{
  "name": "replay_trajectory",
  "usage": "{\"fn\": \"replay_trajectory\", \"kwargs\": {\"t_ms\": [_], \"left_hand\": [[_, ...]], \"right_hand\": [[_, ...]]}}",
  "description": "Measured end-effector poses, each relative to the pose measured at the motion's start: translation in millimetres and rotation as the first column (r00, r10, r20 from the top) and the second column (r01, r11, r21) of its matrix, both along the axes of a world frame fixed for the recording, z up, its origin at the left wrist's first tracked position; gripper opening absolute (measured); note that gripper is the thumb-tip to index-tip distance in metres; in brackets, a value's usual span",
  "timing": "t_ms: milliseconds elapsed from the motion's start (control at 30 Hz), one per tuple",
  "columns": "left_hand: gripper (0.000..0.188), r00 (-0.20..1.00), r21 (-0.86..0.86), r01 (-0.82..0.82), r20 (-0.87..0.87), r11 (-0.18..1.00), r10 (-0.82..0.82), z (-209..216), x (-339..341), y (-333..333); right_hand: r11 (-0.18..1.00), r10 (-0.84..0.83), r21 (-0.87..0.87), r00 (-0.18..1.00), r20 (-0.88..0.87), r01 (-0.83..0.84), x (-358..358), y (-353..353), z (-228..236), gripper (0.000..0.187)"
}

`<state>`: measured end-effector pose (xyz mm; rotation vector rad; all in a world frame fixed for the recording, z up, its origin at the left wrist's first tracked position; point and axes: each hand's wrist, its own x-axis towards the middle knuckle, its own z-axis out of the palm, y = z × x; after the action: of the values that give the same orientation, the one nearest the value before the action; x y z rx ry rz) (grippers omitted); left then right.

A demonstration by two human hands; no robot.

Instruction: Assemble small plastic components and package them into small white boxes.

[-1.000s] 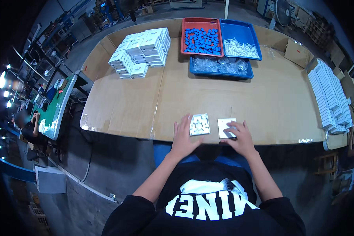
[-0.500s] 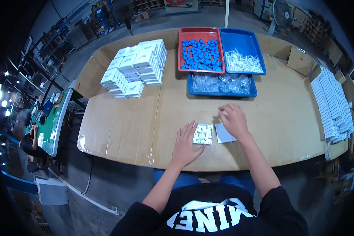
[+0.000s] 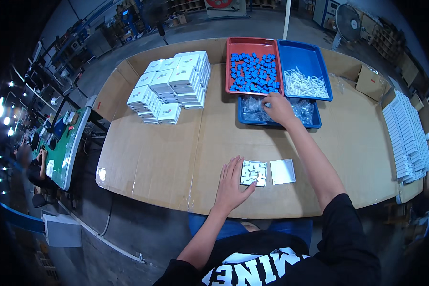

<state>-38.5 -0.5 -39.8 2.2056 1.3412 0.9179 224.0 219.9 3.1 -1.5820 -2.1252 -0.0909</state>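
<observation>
A white square plastic box base (image 3: 254,173), its moulded inside facing up, lies flat on the table in front of me. My left hand (image 3: 230,187) grips it from the left, fingers along its left side and thumb at the lower edge. Just right of it lies a plain white square cover (image 3: 282,172), untouched. My right hand (image 3: 277,109) is stretched forward over the lower blue tray (image 3: 276,125) of clear plastic bags (image 3: 302,109). Its thumb and forefinger look apart near the front rim of the red tray (image 3: 231,89), which holds small blue parts (image 3: 253,72).
A second blue tray (image 3: 291,47) holds white slender parts (image 3: 306,85). White boxes (image 3: 169,81) are stacked at the back left, and rows of white pieces (image 3: 405,138) stand at the far right. Cardboard walls edge the table (image 3: 152,157). Another person (image 3: 40,171) sits at a green bench.
My right hand has moved forward from above the white cover to the lower blue tray, leaving the cover fully in sight. My left hand stays at the box base.
</observation>
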Motion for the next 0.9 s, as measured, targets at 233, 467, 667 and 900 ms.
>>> {"fn": "replay_trajectory", "kwargs": {"t_ms": [233,467,667,900], "left_hand": [[0.066,0.994,0.011,0.007,0.111,1.0,-0.009,-7.9,-7.4,-2.3],[0.029,0.648,-0.372,0.091,0.727,0.924,0.229,23.7,23.5,-15.3],[0.02,0.593,-0.593,0.381,0.745,0.71,0.304,23.7,47.1,-35.7],[0.022,0.58,-0.607,0.321,0.733,0.727,0.355,25.0,40.7,-42.8]], "right_hand": [[0.886,-0.147,-0.34,0.504,-0.851,-0.316,20.4,-78.8,29.4,0.014],[0.748,-0.214,-0.376,0.337,-0.917,-0.547,-10.5,-229.7,16.1,0.012],[0.694,-0.321,-0.419,0.27,-0.908,-0.585,-21.9,-291.7,-13.0,0.013],[0.746,-0.345,-0.382,0.173,-0.922,-0.546,-9.8,-312.0,-8.1,0.012]]}}
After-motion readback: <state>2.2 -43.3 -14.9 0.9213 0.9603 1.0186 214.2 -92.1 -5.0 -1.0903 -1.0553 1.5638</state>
